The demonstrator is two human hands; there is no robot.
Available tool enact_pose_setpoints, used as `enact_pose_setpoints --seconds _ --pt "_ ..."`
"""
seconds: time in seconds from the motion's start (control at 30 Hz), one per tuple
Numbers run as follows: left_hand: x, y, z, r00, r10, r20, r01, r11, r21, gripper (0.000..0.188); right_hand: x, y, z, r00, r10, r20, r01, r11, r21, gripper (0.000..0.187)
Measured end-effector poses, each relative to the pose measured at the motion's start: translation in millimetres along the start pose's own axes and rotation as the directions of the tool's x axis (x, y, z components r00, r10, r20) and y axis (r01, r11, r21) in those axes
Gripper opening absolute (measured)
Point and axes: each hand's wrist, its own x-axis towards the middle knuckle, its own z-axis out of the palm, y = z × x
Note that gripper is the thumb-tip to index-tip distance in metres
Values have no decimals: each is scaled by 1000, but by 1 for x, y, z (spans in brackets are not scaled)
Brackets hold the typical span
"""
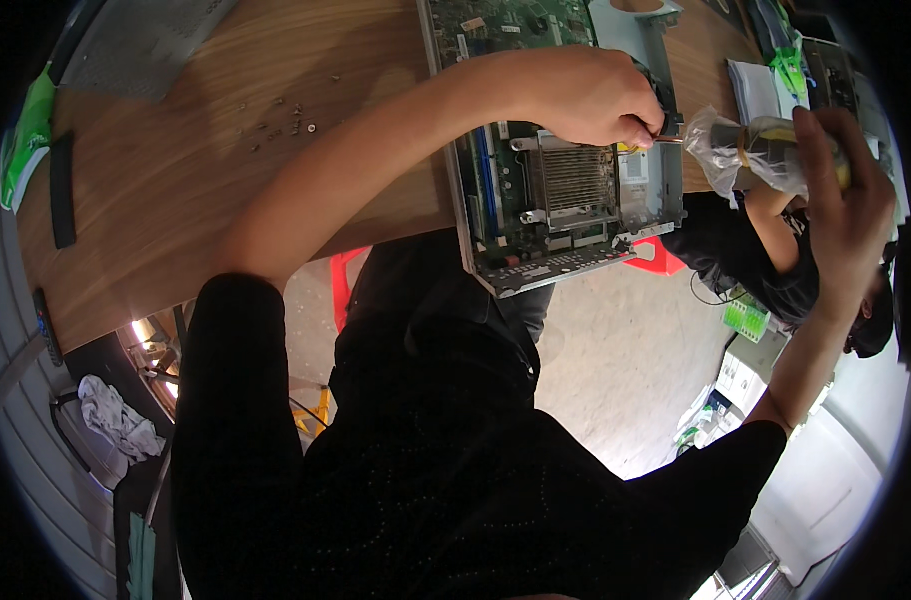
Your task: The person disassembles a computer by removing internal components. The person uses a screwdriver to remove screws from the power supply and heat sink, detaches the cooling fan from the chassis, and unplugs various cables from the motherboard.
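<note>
Gripping the plastic-wrapped screwdriver (765, 155), your right hand (855, 200) is pointing its thin shaft (669, 140) toward the gathered fingers (647, 118) of your left hand (605, 100); whether they're pinching it, I cannot tell. Beneath them, the open silver chassis (565, 268) is overhanging the table (175, 180), showing a green board (520, 28) and finned heatsink (575, 182).

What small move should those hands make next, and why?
Perhaps the left hand should steady the thin metal bit: it is close to the bit's tip, over the open silver metal computer case, while the right hand grips the cylindrical tool wrapped in clear plastic.
</note>
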Motion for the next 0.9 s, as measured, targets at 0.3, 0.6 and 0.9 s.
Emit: enact_pose_setpoints --seconds 0.3,0.6,0.9 --pt "1 -3 -1 998 48 43 -48 999 -18 26 9 13 -11 906 -416 77 373 871 319 44" --pt "0 8 -11 987 -77 138 83 996 -37 25 -4 -11 7 998 41 -57 -41 999 10 54" --pt "0 12 -8 995 -2 102 -5 998 68 22 -11 -3 -14 928 -369 53 351 914 205 50"
